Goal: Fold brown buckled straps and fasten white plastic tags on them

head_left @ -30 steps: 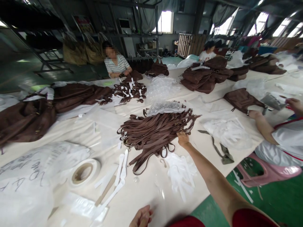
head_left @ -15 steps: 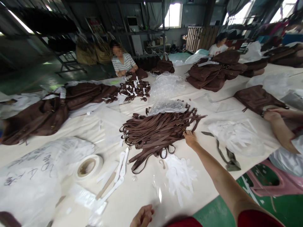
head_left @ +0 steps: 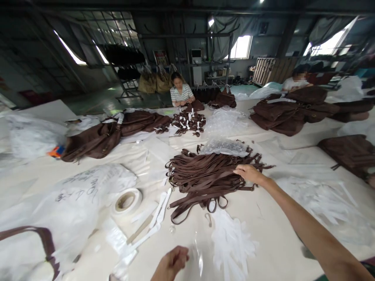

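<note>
left hand (head_left: 171, 262): fingers curled, at near table (head_left: 272, 249) edge, grip on anything can't tell
gloves (head_left: 231, 244): flat, just right of left hand
tape roll (head_left: 127, 201): left of straps
right hand (head_left: 248, 173): fingers flat on straps (head_left: 205, 177), right end of pile, not closed around any
bags (head_left: 281, 111): far side
</note>
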{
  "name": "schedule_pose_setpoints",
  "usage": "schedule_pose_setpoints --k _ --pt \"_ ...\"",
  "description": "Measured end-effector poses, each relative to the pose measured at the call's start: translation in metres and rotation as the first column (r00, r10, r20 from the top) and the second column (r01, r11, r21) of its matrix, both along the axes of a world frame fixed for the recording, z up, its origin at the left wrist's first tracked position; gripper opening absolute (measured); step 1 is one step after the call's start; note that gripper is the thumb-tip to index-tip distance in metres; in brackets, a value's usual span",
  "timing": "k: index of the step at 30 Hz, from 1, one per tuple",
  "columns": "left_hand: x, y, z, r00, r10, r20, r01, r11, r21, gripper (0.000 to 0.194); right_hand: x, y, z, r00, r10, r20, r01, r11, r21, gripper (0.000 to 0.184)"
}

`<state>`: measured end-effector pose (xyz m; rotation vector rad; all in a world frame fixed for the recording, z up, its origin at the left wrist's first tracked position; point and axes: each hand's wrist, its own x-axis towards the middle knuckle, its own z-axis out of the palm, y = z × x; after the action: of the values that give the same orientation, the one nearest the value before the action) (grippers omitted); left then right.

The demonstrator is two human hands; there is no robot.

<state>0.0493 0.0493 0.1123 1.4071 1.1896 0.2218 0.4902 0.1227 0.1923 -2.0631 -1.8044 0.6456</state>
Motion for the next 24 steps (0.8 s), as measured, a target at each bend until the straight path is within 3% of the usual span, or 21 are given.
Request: schedule_pose_setpoints --k 6,8,11,15,18,20,24 --pt "0.050 0.081 0.124 0.980 -0.085 0.179 0.034 0.962 0.271 0.047 -0.059 0.007 0.115 0.929 0.234 -0.287 -0.213 0.972 0.102 0.045" --pt "0.066 0.099 0.160 0.964 -0.086 0.251 -0.033 0.900 0.435 0.048 -0.083 0.008 0.141 0.884 0.307 -0.354 -0.279 0.952 0.127 0.045" --pt "0.084 0.115 0.203 0.929 -0.182 0.322 -0.027 0.835 0.550 0.049 -0.113 0.008 0.168 0.794 0.377 -0.477 -0.327 0.926 0.188 0.045" --pt "0.090 0.129 0.247 0.792 -0.466 0.394 0.207 0.812 0.545 0.045 -0.138 0.007 0.202 0.605 0.408 -0.684 -0.276 0.913 0.300 0.042" --pt "0.084 0.136 0.276 0.624 -0.524 0.581 0.283 0.843 0.457 0.035 -0.146 0.004 0.226 0.511 0.441 -0.738 -0.198 0.896 0.398 0.038" --pt "0.077 0.137 0.294 0.548 -0.511 0.662 0.277 0.858 0.432 0.030 -0.148 0.002 0.238 0.513 0.471 -0.718 -0.200 0.879 0.433 0.036" --pt "0.061 0.125 0.310 0.514 -0.530 0.674 0.313 0.848 0.429 0.032 -0.154 -0.007 0.251 0.608 0.516 -0.603 -0.402 0.855 0.327 0.041"
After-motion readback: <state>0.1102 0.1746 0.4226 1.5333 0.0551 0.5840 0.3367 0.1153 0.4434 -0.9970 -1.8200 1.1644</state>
